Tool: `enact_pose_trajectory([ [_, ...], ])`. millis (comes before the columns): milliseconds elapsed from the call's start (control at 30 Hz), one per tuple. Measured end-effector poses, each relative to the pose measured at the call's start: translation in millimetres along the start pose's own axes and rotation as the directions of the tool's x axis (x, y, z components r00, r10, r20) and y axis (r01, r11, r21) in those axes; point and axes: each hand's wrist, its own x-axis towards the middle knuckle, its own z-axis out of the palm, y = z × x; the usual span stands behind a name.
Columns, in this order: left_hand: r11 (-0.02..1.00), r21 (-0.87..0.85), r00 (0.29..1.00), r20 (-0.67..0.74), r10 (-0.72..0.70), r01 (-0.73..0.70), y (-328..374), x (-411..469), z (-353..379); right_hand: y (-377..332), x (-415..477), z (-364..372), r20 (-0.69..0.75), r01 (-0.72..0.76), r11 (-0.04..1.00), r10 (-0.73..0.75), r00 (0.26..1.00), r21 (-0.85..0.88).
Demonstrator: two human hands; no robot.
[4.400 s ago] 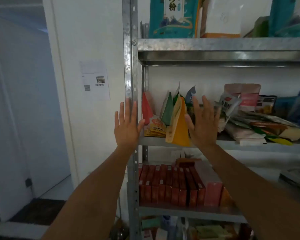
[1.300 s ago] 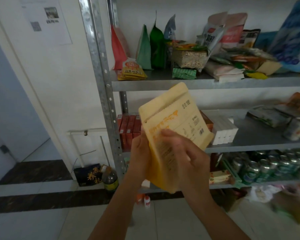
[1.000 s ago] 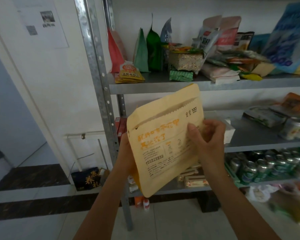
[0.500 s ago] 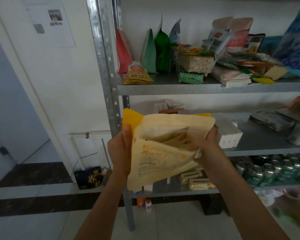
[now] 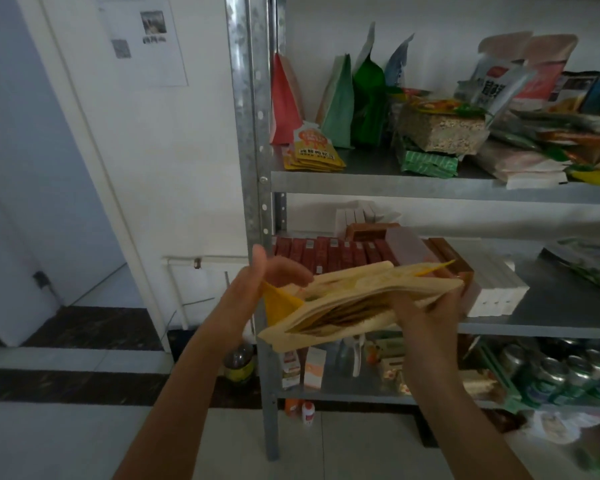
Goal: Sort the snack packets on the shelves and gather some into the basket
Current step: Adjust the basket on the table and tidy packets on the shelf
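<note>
Both hands are gripping a tan and yellow packet stack (image 5: 361,299): the left hand (image 5: 257,285) is curling its fingers over the left end, and the right hand (image 5: 426,306) is clamping the right end from below. The stack is lying almost flat in the air before the red boxes (image 5: 326,252) on the metal rack (image 5: 395,185), its long axis running left to right and rising slightly rightward. Its print is showing only edge-on and is not readable.

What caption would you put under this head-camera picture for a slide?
Left hand and right hand hold a tan snack packet level before a metal shelf rack of snacks.
</note>
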Motion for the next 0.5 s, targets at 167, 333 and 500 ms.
enact_pose_trajectory([
  [167, 0.939, 0.318, 0.959, 0.281, 0.037, -0.130, 42.8, -25.4, -11.7, 12.3, -0.7, 10.8, -0.124, -0.018, 0.998, 0.011, 0.992, -0.054],
  [333, 0.582, 0.779, 0.970, 0.227, 0.086, -0.234, 67.4, -43.6, 4.4, 6.1, -1.2, 20.7, -0.085, 0.011, 0.990, -0.023, 0.996, -0.138],
  [500, 0.261, 0.943, 0.959, 0.140, 0.248, -0.205, 67.0, -36.7, 38.9, 2.3, -1.2, 12.8, -0.077, 0.023, 0.983, -0.038, 0.996, -0.183],
])
